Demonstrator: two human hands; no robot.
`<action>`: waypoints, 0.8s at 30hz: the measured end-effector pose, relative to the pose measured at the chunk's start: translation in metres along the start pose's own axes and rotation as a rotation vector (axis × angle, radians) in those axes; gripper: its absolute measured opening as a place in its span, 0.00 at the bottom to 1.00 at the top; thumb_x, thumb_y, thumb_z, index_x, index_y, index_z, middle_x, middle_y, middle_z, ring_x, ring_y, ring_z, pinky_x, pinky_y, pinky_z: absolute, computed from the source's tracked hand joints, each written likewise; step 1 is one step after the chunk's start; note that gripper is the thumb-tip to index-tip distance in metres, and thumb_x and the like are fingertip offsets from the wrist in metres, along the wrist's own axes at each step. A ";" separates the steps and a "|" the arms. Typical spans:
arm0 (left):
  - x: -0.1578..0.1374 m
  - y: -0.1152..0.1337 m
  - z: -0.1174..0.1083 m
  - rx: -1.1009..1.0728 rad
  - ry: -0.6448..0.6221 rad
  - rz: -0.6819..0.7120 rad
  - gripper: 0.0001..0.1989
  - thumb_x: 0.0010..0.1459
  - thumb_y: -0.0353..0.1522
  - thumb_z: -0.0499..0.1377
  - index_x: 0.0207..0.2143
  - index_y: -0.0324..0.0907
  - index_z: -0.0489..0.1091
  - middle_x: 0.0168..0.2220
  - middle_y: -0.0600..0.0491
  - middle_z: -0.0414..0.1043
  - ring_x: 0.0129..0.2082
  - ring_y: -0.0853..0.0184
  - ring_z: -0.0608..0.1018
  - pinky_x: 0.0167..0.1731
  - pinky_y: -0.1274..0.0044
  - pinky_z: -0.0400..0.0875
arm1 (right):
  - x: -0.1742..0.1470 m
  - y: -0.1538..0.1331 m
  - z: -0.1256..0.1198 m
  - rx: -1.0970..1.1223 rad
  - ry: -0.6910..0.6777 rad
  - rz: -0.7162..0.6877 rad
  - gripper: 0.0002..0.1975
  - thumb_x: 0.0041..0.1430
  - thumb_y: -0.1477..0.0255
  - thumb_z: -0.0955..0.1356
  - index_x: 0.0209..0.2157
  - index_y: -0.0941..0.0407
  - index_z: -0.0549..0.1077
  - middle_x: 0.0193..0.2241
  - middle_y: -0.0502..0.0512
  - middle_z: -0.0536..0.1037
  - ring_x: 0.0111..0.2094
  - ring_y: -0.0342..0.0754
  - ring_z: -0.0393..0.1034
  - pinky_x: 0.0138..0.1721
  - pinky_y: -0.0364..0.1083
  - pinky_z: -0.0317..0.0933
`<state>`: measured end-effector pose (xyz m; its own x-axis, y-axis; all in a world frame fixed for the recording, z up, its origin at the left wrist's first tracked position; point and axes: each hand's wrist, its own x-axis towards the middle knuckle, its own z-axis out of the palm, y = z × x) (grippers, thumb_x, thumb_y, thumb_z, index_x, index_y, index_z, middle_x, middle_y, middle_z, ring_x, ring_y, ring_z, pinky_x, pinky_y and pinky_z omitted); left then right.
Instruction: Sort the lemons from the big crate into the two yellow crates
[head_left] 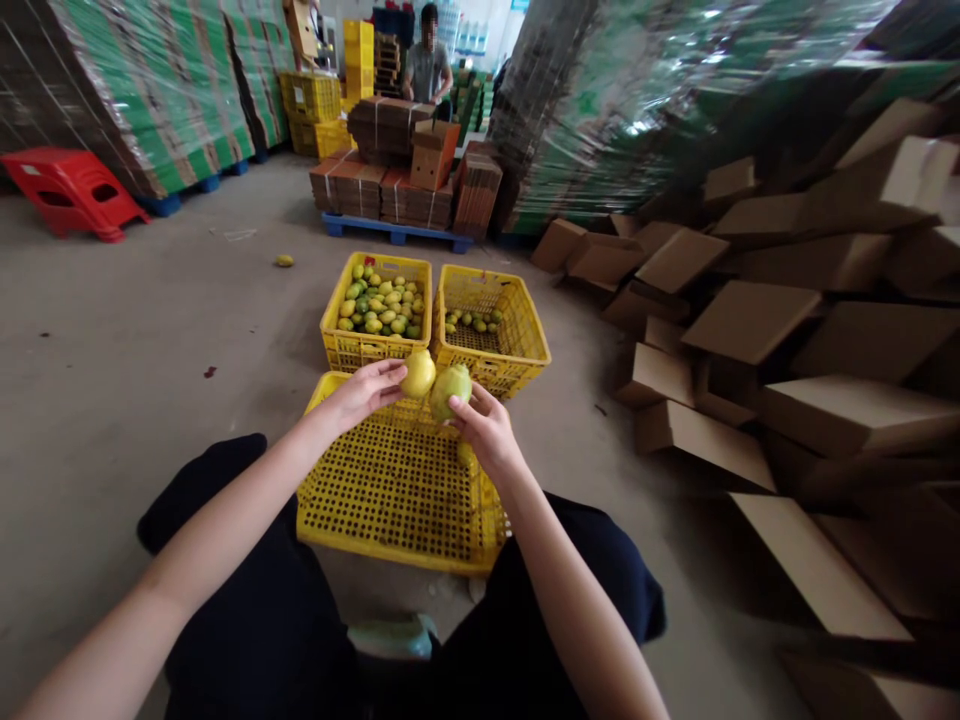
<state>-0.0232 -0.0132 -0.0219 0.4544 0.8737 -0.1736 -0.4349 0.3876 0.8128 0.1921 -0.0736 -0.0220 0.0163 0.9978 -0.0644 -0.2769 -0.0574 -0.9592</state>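
My left hand (369, 390) is closed on a yellow lemon (418, 374). In my right hand (489, 425) is a greener, knobbly lemon (450, 391), held close beside the first one. Both hands are above the near yellow crate (397, 553), whose perforated bottom shows below them. One more yellow lemon (466, 455) lies in that crate, partly hidden by my right wrist. Beyond it, the left yellow crate (325, 335) holds many yellow and green lemons (382, 300). Several greenish lemons (474, 320) lie at the far side of the right yellow crate (541, 350).
Cardboard boxes (750, 320) are heaped on the right. A red stool (71, 190) stands at left, and a stray lemon (284, 261) lies on the floor. Flattened cartons (405, 195) sit on a blue pallet (397, 232); behind them stands a person (427, 70).
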 end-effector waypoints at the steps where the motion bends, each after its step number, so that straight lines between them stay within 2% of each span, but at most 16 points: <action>1: 0.000 0.000 -0.001 -0.023 0.012 -0.025 0.09 0.57 0.30 0.73 0.40 0.39 0.81 0.42 0.47 0.84 0.40 0.65 0.84 0.47 0.74 0.79 | 0.001 -0.001 -0.001 0.024 0.019 0.001 0.30 0.39 0.55 0.84 0.42 0.52 0.80 0.36 0.52 0.84 0.34 0.48 0.78 0.33 0.46 0.73; 5: 0.000 0.001 -0.003 -0.057 0.026 -0.067 0.05 0.63 0.27 0.67 0.42 0.39 0.81 0.44 0.46 0.84 0.41 0.65 0.84 0.49 0.72 0.80 | 0.003 -0.003 -0.005 0.104 0.078 0.004 0.27 0.35 0.57 0.85 0.35 0.52 0.79 0.33 0.50 0.84 0.32 0.46 0.78 0.33 0.44 0.74; 8: 0.000 0.000 -0.001 -0.056 0.032 -0.065 0.06 0.64 0.26 0.65 0.43 0.38 0.81 0.45 0.45 0.84 0.41 0.64 0.84 0.51 0.71 0.80 | 0.004 -0.002 -0.005 0.117 0.070 0.016 0.25 0.36 0.59 0.84 0.36 0.52 0.80 0.35 0.50 0.85 0.33 0.47 0.79 0.34 0.44 0.73; 11: -0.001 0.001 0.001 -0.030 0.059 -0.050 0.07 0.62 0.29 0.68 0.42 0.38 0.82 0.45 0.44 0.84 0.43 0.62 0.84 0.53 0.69 0.79 | 0.006 0.001 -0.006 0.119 0.034 0.029 0.24 0.39 0.60 0.83 0.39 0.52 0.81 0.37 0.51 0.85 0.35 0.48 0.80 0.36 0.46 0.75; 14: -0.003 0.000 0.003 0.060 0.049 -0.061 0.13 0.58 0.30 0.73 0.45 0.37 0.83 0.46 0.42 0.84 0.48 0.60 0.83 0.57 0.69 0.76 | 0.008 0.003 -0.006 0.134 0.014 0.085 0.22 0.41 0.62 0.82 0.39 0.52 0.81 0.36 0.52 0.86 0.36 0.52 0.82 0.38 0.49 0.77; 16: -0.004 -0.001 0.004 0.100 0.016 -0.085 0.15 0.55 0.30 0.74 0.46 0.37 0.83 0.47 0.42 0.84 0.49 0.60 0.83 0.58 0.69 0.75 | 0.009 0.005 -0.005 0.142 -0.025 0.129 0.21 0.44 0.59 0.81 0.39 0.52 0.80 0.34 0.54 0.86 0.37 0.55 0.83 0.38 0.52 0.78; 19: -0.004 -0.004 0.004 0.063 -0.013 -0.116 0.12 0.56 0.32 0.74 0.42 0.38 0.82 0.45 0.43 0.85 0.45 0.61 0.85 0.54 0.71 0.78 | 0.009 0.007 -0.002 0.169 -0.087 0.167 0.24 0.49 0.50 0.78 0.41 0.52 0.79 0.35 0.57 0.86 0.38 0.60 0.84 0.39 0.57 0.80; 21: -0.004 -0.006 0.005 0.020 0.000 -0.133 0.10 0.58 0.33 0.74 0.40 0.38 0.82 0.42 0.44 0.85 0.42 0.63 0.85 0.49 0.73 0.80 | 0.008 0.010 0.000 0.175 -0.085 0.170 0.27 0.49 0.46 0.77 0.41 0.52 0.77 0.35 0.57 0.86 0.35 0.59 0.84 0.38 0.58 0.81; 24: -0.004 -0.007 0.006 -0.022 -0.004 -0.150 0.08 0.59 0.30 0.72 0.40 0.37 0.81 0.41 0.45 0.85 0.39 0.65 0.85 0.47 0.74 0.80 | 0.008 0.012 0.000 0.165 -0.046 0.154 0.28 0.48 0.46 0.78 0.41 0.51 0.75 0.34 0.54 0.86 0.32 0.57 0.83 0.33 0.55 0.80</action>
<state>-0.0174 -0.0213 -0.0241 0.5186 0.8044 -0.2899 -0.3786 0.5201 0.7656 0.1886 -0.0665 -0.0340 -0.0814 0.9784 -0.1900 -0.4265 -0.2065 -0.8806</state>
